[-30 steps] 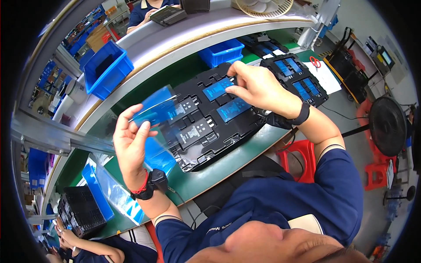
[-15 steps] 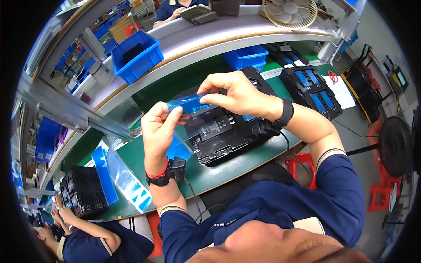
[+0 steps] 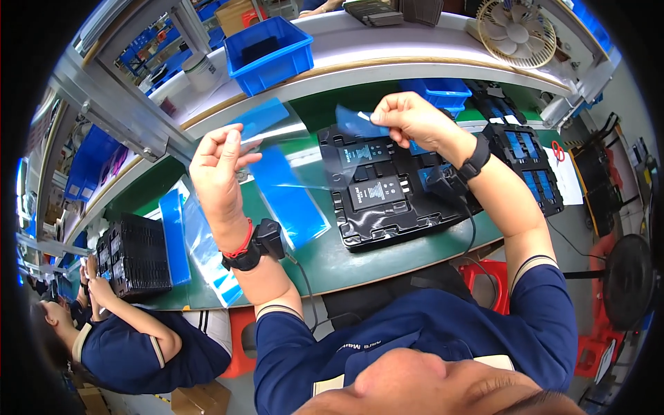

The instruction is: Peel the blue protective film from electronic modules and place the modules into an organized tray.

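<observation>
My left hand (image 3: pixel 218 169) pinches a clear plastic sheet with a blue band (image 3: pixel 261 119) between thumb and fingertips. Off to the right, my right hand (image 3: pixel 423 123) is closed on a small blue film piece (image 3: pixel 354 123), with a white bit near the fingertips. Between and below the hands lies a black plastic tray (image 3: pixel 366 234) with flat black batteries (image 3: pixel 378 193) in its pockets. Another clear sheet with a blue strip (image 3: pixel 287 200) rests on the green table left of the tray. Whether the two held films still touch is hard to make out.
A blue bin (image 3: pixel 270 62) and a fan (image 3: pixel 515 33) stand on the shelf above. More black trays (image 3: pixel 522 162) and red scissors (image 3: pixel 557 151) lie at the right. Left are stacked trays (image 3: pixel 135 256) and a co-worker (image 3: pixel 131 339). A cable (image 3: pixel 304 290) hangs from my left wrist.
My hands were close together on a blue film; now they are wide apart, each with film in its fingers. The blue piece has gone right with my right hand. The view has shifted.
</observation>
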Tool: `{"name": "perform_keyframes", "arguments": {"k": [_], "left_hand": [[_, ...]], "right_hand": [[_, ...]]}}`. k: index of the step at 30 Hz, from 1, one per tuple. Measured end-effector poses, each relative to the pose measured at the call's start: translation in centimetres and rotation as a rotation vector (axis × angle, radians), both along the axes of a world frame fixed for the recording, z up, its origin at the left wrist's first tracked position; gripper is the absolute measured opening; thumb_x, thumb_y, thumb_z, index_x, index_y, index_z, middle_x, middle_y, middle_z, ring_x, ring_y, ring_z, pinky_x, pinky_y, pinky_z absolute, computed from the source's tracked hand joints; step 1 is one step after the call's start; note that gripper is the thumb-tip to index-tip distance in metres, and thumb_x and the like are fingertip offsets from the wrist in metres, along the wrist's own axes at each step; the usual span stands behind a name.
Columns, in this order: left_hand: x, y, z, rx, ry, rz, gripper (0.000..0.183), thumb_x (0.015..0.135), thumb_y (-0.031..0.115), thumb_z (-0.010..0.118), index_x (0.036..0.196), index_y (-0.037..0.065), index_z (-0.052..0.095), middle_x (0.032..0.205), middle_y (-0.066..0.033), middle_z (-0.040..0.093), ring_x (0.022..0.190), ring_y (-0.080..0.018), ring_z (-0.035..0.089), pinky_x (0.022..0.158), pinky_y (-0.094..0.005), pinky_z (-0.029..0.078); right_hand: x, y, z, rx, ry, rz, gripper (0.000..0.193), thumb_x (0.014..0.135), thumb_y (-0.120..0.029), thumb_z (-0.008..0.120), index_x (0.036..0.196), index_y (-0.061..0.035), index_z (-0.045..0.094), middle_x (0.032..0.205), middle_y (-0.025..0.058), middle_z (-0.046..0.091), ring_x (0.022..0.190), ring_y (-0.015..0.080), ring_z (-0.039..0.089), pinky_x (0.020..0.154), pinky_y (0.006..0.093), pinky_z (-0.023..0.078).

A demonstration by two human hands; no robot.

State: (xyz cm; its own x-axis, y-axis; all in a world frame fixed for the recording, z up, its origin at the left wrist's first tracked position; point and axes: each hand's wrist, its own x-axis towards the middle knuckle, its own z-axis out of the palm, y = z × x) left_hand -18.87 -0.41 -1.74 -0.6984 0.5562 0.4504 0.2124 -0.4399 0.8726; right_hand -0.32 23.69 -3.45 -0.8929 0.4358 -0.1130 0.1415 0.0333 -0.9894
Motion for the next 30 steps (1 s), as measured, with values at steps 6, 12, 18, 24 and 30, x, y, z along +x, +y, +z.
{"name": "perform_keyframes", "arguments": {"k": [6, 12, 18, 24, 30], "left_hand": [[-0.9, -0.8, 0.1, -0.022, -0.004, -0.039, 0.028, 0.085, 0.001, 0.058, 0.111, -0.007, 0.051, 0.089, -0.013, 0.063, 0.075, -0.0203, 0.067, 0.053, -0.0233, 0.054], [-2.4, -2.1, 0.2, 0.07, 0.03, 0.118, 0.033, 0.085, -0.002, 0.055, 0.117, -0.006, 0.05, 0.082, -0.0081, 0.061, 0.06, -0.0088, 0.058, 0.041, -0.0173, 0.045], [-3.3, -4.4, 0.4, 0.123, 0.053, 0.176, 0.034, 0.086, -0.001, 0.055, 0.119, -0.007, 0.048, 0.074, -0.0047, 0.057, 0.059, -0.0078, 0.056, 0.042, -0.0155, 0.041], [-2.5, -3.4, 0.5, 0.078, 0.052, 0.083, 0.034, 0.085, 0.0, 0.056, 0.118, -0.006, 0.049, 0.074, -0.0045, 0.057, 0.057, -0.0095, 0.057, 0.04, -0.0169, 0.042], [-2.4, -2.7, 0.2, 0.07, 0.049, 0.041, 0.034, 0.085, 0.0, 0.056, 0.118, -0.005, 0.049, 0.075, -0.0039, 0.056, 0.058, -0.0098, 0.057, 0.041, -0.0173, 0.042]], "right_hand": [[-0.5, 0.4, -1.8, -0.001, -0.177, 0.015, 0.013, 0.08, -0.008, 0.065, 0.072, -0.0022, 0.057, 0.059, 0.0023, 0.054, 0.041, 0.0049, 0.045, 0.034, 0.0189, 0.035], [-0.3, 0.4, -1.9, 0.013, -0.203, 0.005, 0.014, 0.079, -0.008, 0.066, 0.071, -0.0018, 0.057, 0.059, 0.0026, 0.054, 0.041, 0.0047, 0.043, 0.033, 0.0192, 0.034], [-0.5, 0.3, -1.8, 0.006, -0.2, 0.05, 0.013, 0.079, -0.008, 0.065, 0.071, -0.0013, 0.057, 0.059, 0.0024, 0.053, 0.04, 0.0043, 0.042, 0.033, 0.0193, 0.032], [-0.8, 0.7, -1.9, 0.009, -0.225, 0.053, 0.013, 0.079, -0.008, 0.065, 0.072, -0.0011, 0.057, 0.059, 0.0022, 0.053, 0.039, 0.0042, 0.041, 0.032, 0.0195, 0.031], [-0.7, 0.7, -1.9, 0.008, -0.243, 0.042, 0.013, 0.079, -0.009, 0.065, 0.072, -0.0013, 0.057, 0.059, 0.0021, 0.052, 0.039, 0.0044, 0.04, 0.033, 0.0194, 0.031]]}}
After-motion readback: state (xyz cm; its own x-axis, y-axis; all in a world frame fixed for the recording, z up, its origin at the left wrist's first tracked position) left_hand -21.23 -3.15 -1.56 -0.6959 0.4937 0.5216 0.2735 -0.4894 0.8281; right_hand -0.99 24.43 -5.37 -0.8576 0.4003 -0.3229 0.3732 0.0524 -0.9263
